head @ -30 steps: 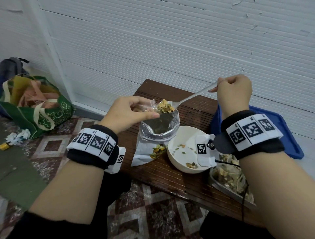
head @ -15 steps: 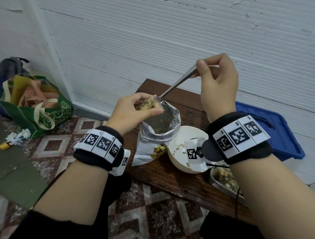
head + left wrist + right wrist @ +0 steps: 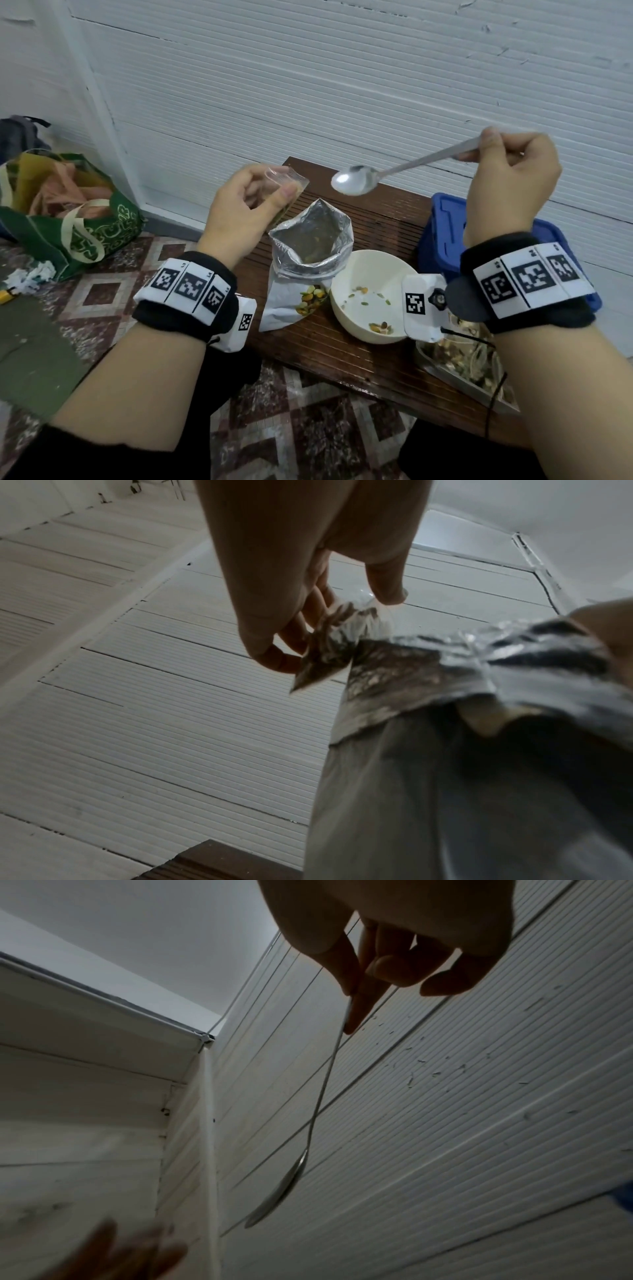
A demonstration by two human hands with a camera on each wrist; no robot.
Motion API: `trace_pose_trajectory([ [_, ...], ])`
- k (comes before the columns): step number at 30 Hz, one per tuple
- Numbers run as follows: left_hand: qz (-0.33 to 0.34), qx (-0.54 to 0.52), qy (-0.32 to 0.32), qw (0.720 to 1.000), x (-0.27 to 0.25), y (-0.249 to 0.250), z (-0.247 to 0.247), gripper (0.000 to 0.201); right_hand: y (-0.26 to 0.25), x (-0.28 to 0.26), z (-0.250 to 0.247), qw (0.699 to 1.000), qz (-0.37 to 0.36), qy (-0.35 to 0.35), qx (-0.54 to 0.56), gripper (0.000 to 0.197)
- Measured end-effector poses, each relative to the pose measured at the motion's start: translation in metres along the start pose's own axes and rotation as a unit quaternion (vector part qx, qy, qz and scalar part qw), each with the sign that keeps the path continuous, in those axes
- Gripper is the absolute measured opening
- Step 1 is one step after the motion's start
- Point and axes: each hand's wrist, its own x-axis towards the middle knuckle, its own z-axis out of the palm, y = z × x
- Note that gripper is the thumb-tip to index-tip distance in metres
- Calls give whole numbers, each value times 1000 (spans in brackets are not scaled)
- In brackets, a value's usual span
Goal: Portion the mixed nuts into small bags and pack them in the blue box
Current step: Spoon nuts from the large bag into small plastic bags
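Observation:
My left hand (image 3: 253, 202) pinches a small clear bag (image 3: 286, 186) with nuts in it, held just above the open foil nut pouch (image 3: 308, 253) on the wooden table (image 3: 342, 353). In the left wrist view the small clear bag (image 3: 337, 639) hangs from my fingers beside the foil nut pouch (image 3: 445, 674). My right hand (image 3: 510, 185) grips the handle of a metal spoon (image 3: 356, 180), whose bowl is empty and raised over the table. The spoon (image 3: 274, 1202) points away from my right hand (image 3: 387, 947). The blue box (image 3: 442, 226) sits at the right, behind my right wrist.
A white bowl (image 3: 363, 274) with a few nuts stands right of the pouch. A metal tray (image 3: 459, 373) of mixed nuts lies at the table's near right edge. A green shopping bag (image 3: 68, 219) sits on the tiled floor at the left. A white ribbed wall (image 3: 342, 85) rises behind.
The spoon has tipped its nuts into the small bag and come out empty, swinging up and to the right. My left hand has lifted the small bag slightly off the pouch.

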Motion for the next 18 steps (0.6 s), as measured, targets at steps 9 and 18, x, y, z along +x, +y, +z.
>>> trace_pose_trajectory([
  [9, 48, -9, 34, 998, -13, 17, 4, 32, 53, -35, -49, 984, 142, 40, -101, 20],
  [18, 73, -17, -12, 997, -25, 41, 28, 35, 58, -61, -79, 965, 250, 57, -57, 16],
])
